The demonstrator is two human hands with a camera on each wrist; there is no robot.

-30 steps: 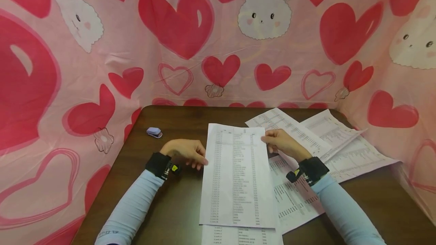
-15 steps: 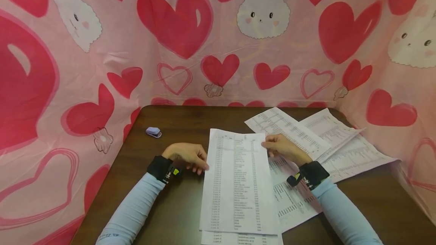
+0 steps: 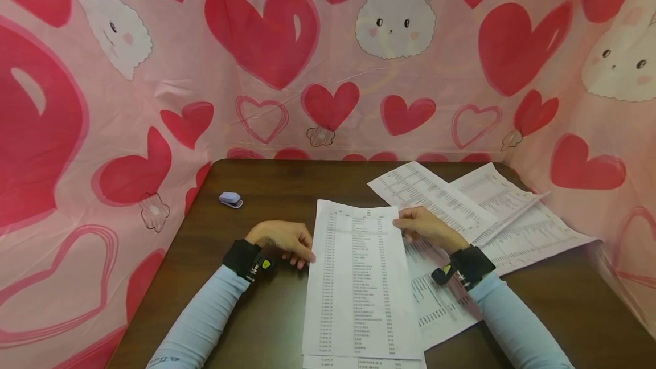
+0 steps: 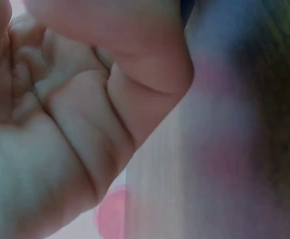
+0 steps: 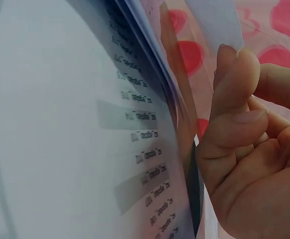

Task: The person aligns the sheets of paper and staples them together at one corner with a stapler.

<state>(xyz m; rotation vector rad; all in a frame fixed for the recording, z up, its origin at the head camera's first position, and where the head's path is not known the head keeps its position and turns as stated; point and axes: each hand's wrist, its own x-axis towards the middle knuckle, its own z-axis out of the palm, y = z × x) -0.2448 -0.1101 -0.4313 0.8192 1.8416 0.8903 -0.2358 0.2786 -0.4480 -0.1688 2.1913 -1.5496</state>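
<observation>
A printed sheet of paper (image 3: 361,283), with columns of small text, is held upright-on to me by both hands in the head view. My left hand (image 3: 283,241) pinches its left edge a little above the middle. Near the top right corner, my right hand (image 3: 425,228) pinches the other edge between thumb and fingers. The right wrist view shows that white paper corner (image 5: 218,22) at the thumb tip. Curled fingers and palm of the left hand (image 4: 70,109) fill much of the left wrist view. Another printed sheet (image 3: 333,363) shows below the held one's lower edge.
Several printed sheets (image 3: 543,238) lie overlapped at the right of the brown table (image 3: 277,181), partly behind the right hand and forearm. A small lilac stapler (image 3: 231,199) sits at the back left. Pink cloth (image 3: 348,67) with hearts and rabbits hangs around the table.
The held sheet and both hands have come down and slightly toward me. Its lower edge now covers more of the sheet beneath. The stapler and the papers at the right stay put.
</observation>
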